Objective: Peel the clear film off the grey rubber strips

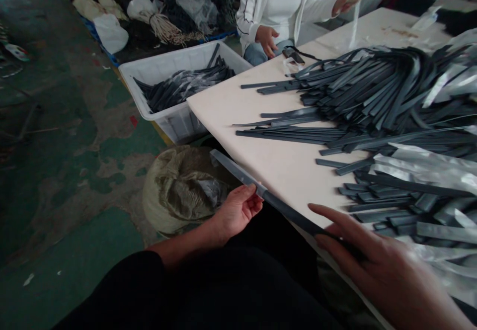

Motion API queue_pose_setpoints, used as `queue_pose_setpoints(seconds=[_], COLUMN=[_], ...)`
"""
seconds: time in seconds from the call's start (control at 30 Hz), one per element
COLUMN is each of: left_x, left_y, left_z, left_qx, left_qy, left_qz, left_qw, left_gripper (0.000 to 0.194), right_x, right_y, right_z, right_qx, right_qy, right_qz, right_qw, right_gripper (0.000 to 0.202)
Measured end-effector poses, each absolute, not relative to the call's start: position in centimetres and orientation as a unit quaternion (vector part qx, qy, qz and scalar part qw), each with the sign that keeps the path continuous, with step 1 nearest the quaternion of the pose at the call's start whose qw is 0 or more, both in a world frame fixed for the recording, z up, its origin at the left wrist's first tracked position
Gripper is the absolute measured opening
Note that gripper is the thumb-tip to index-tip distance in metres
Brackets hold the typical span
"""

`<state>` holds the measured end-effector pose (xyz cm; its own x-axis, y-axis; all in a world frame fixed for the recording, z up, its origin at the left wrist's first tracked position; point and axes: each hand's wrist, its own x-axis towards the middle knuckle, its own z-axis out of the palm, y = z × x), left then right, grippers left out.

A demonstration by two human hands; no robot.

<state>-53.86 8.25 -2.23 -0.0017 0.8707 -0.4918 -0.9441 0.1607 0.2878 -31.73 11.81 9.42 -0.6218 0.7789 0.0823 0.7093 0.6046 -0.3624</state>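
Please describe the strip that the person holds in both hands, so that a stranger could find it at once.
Start at the pale table; at its near edge lies one long dark strip. The left hand and right hand grip it, off the heap of strips.

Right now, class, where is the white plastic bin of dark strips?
In the head view, the white plastic bin sits on the floor at upper left, against the far corner of the table, beside a seated person in white.

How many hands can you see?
4. The left hand and right hand hold a dark strip at the table's near edge. Another person's two hands are opposite: one low, one raised.
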Motion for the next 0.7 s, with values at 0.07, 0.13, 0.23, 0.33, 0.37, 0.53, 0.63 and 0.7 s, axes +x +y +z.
queue_pose_setpoints(seconds=[0.07, 0.13, 0.23, 0.33, 0.37, 0.53, 0.63, 0.7], left_x=[-52.6, -51.9, -52.5, -53.8, -54.0, -52.6, -51.4, -51.2], left_y=[7.7, 7.3, 7.5, 8.1, 8.2, 7.8, 7.4, 7.4], left_z=[-2.1, -2.1, -2.4, -3.0, -3.2, -3.6, -3.3, -3.2], left_qx=[-0.051, -0.036, -0.029, -0.053, -0.059, -0.085, -0.065, -0.050], left_qy=[0.287, 0.290, 0.296, 0.298, 0.302, 0.314, 0.321, 0.338], left_qz=[0.612, 0.591, 0.613, 0.643, 0.642, 0.592, 0.560, 0.545], left_qw=[0.736, 0.752, 0.732, 0.703, 0.702, 0.737, 0.761, 0.766], left_gripper=[0.033, 0.034, 0.031, 0.027, 0.026, 0.015, 0.010, 0.006], right_x=[-33.7, -35.1, -34.1, -30.6, -29.6, -30.5, -33.3, -34.2], right_y=[11.6, 11.6, 11.2, 10.0, 9.6, 8.7, 9.8, 10.4], right_z=[8.0, 6.9, 7.0, 8.8, 9.4, 9.1, 7.2, 6.7], right_qx=[-0.413, -0.412, -0.405, -0.382, -0.378, -0.417, -0.444, -0.439], right_qy=[-0.893, -0.893, -0.889, -0.885, -0.884, -0.873, -0.860, -0.855], right_qz=[0.150, 0.158, 0.196, 0.235, 0.238, 0.227, 0.243, 0.269], right_qw=[0.098, 0.087, 0.089, 0.124, 0.135, 0.110, 0.071, 0.064], right_gripper=[0.035, 0.039, 0.040, 0.032, 0.029, 0.026, 0.029, 0.030])
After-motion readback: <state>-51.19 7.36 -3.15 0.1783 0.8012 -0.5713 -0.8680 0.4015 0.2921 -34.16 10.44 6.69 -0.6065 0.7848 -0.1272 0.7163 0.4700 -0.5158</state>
